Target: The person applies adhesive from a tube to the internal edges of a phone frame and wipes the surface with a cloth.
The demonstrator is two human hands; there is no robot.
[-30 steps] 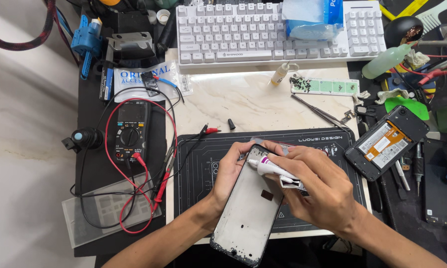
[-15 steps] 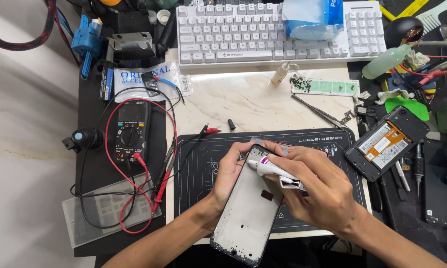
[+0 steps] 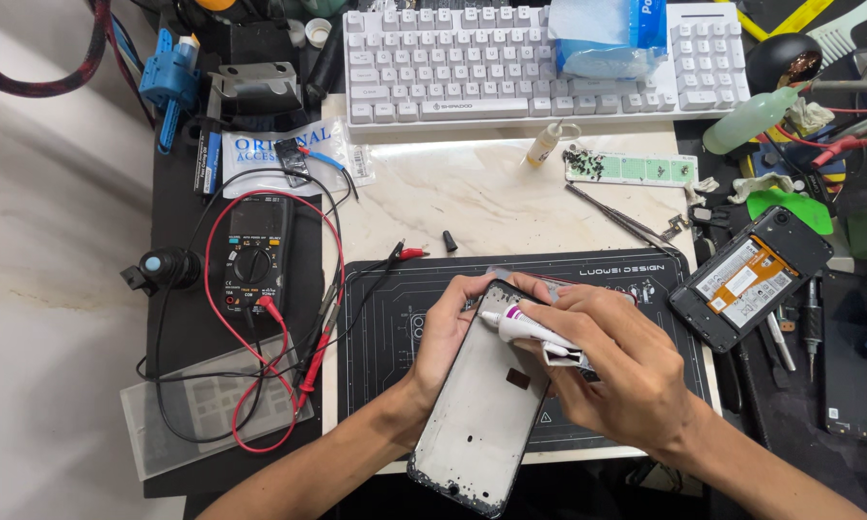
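Position: the phone frame (image 3: pixel 486 409), a dark-edged panel with a pale inner face, lies tilted over the black work mat (image 3: pixel 395 318) at the near edge of the tabletop (image 3: pixel 481 197), its lower end past the mat's front border. The left hand (image 3: pixel 448 327) is clasped around the frame's upper left edge, fingers curled over the top corner. The right hand (image 3: pixel 626 376) pinches a small white glue tube (image 3: pixel 530 332), its rear end folded flat, nozzle down on the frame's top edge just beside the left fingertips.

Step in hand, as judged: an adhesive bead along the frame's border.

Recommendations:
- Keep the nozzle on the narrow rim, not the pale inner face; the small dark square (image 3: pixel 518 377) set in that face should stay free of glue.
- Squeeze lightly and evenly from the folded end; a thin, unbroken line serves better than blobs.
- The left hand should brace the frame firmly, since its lower end overhangs the mat and may rock.
- Keep the left fingertips out of the nozzle's path to avoid smearing.

Surroundings: a multimeter (image 3: pixel 255 255) with red and black leads lies left of the mat; tweezers (image 3: pixel 616 217) and an opened phone (image 3: pixel 749 277) lie to the right, well apart from the work; a white keyboard (image 3: pixel 472 67) sits beyond.
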